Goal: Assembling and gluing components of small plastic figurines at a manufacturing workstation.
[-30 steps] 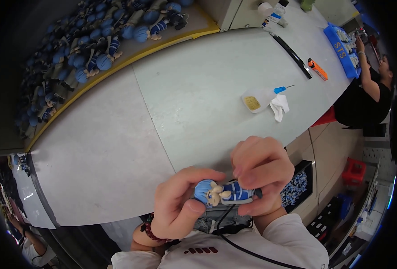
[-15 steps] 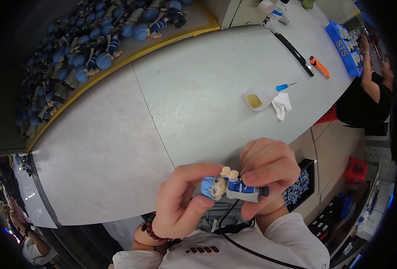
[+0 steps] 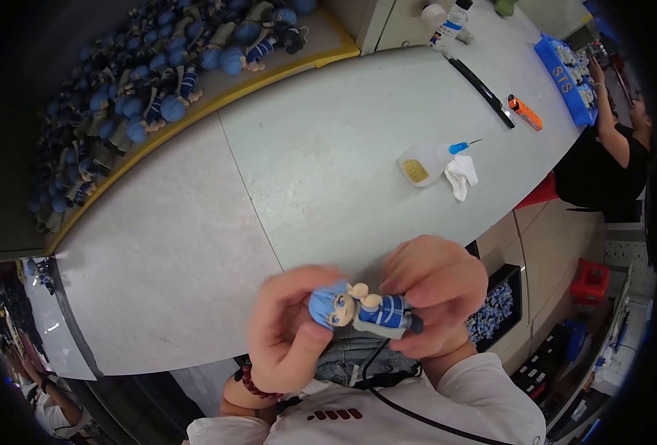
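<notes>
Between my two hands, above the table's near edge, lies a small toy figurine [image 3: 377, 311] on its side, with light blue hair, a blue outfit and a grey cape. My left hand [image 3: 288, 322] grips it by the head, the thumb and curled fingers on the blue hair. At the other end, my right hand [image 3: 440, 293] holds the legs and the dark feet, its fingers bent round them. The figurine's face and raised pale hands point up and stay in sight. Motion smears some of my fingertips.
A yellow-edged shelf [image 3: 195, 119] heaped with similar figurines stands at the back left. Farther right are a needle-tipped bottle [image 3: 421, 165], white tissue [image 3: 460, 178], a black pen [image 3: 480, 89], an orange cutter [image 3: 525, 113] and a blue tray [image 3: 566, 78] beside another person [image 3: 603, 163].
The figurine and both hands have shifted slightly left. My right fingers have slid from its arm and body toward the legs, so more of the blue outfit shows.
</notes>
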`<state>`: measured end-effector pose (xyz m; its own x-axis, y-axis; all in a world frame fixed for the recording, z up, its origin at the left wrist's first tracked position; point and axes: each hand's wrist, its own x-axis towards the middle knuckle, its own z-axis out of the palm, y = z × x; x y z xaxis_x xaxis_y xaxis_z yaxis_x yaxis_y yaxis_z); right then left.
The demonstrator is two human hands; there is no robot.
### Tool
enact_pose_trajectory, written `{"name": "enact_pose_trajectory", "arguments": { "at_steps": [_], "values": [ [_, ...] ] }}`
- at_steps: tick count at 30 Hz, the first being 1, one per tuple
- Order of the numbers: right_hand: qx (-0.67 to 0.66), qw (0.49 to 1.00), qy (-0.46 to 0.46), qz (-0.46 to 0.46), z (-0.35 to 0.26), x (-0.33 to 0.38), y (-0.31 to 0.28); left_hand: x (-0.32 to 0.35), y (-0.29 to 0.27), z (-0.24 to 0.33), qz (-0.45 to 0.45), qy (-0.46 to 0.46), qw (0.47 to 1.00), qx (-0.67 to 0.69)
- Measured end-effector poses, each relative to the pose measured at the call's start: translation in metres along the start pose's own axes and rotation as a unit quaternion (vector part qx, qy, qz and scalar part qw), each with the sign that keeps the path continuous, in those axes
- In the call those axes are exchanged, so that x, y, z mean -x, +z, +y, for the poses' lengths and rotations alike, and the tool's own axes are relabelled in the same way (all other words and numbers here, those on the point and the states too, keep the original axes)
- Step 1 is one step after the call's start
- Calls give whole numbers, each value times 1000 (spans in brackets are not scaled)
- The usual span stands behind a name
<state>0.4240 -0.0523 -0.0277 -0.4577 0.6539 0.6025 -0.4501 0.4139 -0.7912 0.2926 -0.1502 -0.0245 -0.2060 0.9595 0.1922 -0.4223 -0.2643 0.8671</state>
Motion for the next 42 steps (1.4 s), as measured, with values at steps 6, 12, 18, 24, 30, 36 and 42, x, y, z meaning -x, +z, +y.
{"name": "enact_pose_trajectory", "arguments": {
  "at_steps": [6,12,18,24,30,36,42],
  "values": [
    [107,990,-94,-10,4,7,10,-2,7,10,61,-108,992,1],
    [117,984,-126,-38,10,-3,7,-5,5,7,78,-136,988,-7],
    [154,975,-157,-32,4,-10,0,-12,10,6,54,-109,993,-11],
    [163,967,-165,-102,8,-4,9,5,8,22,106,-154,979,-77],
    [173,965,-170,-100,-5,-11,12,5,10,17,86,-116,986,-84],
    [164,967,-173,-95,-7,-16,8,-2,14,15,95,-87,989,-77],
    [162,968,-166,-97,1,-8,5,2,7,12,98,-109,985,-90]
  ]
}}
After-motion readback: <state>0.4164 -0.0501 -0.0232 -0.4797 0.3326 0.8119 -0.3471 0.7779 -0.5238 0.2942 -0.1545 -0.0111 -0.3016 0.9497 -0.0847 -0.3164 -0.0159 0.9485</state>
